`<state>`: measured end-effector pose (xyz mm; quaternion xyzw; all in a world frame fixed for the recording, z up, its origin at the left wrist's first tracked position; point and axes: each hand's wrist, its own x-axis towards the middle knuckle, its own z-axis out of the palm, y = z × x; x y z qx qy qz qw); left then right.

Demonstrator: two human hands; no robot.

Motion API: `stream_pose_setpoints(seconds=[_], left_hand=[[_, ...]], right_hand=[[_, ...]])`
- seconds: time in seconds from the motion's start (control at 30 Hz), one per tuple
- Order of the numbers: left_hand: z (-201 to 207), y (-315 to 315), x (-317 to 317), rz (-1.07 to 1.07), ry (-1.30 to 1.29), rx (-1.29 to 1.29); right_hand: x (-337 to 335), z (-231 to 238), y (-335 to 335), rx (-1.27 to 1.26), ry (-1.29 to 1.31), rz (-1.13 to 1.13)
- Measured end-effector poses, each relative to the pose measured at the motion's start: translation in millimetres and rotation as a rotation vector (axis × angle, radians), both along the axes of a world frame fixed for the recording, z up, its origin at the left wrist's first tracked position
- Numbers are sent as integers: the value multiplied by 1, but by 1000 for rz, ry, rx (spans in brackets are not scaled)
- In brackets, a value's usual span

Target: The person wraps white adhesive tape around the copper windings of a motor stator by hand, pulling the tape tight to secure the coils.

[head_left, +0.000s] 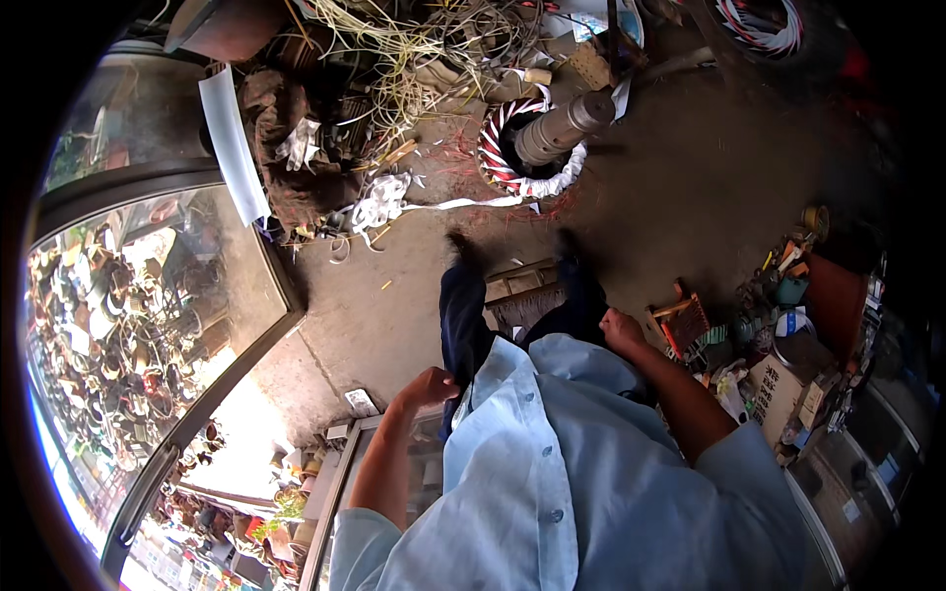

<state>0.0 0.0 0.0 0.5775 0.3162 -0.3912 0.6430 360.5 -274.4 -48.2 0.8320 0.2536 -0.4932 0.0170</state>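
Head view: the left hand is seen curled loosely at the hem of the light blue shirt, about hip height, with nothing visibly grasped in it; whether the cloth is pinched cannot be told. The right hand is clenched into a fist at the other hip, and no object shows inside it. Both arms are bent and kept close to the body, as they would be while standing or stepping.

Between the dark trouser legs, a small wooden stool is seen on the dirt floor, just ahead of the feet. Further ahead, a metal cylinder lies inside a ring wound in red and white tape, probably so that it cannot roll. Behind it, tangled wires are heaped.

To the right, a wooden frame, a cardboard box and small clutter are crowded along the floor's edge. To the left, a glass case full of small parts is seen, with a second case beside the left forearm.
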Motion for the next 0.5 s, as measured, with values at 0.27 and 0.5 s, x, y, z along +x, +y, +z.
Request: stream_pose_setpoints(seconds=[0.27, 0.5], left_hand=[[-3, 43, -28, -270, -48, -195], [-115, 67, 56, -154, -210, 448]], right_hand=[[-29, 62, 38, -220, 472, 373], [-8, 12, 144, 445, -86, 316]])
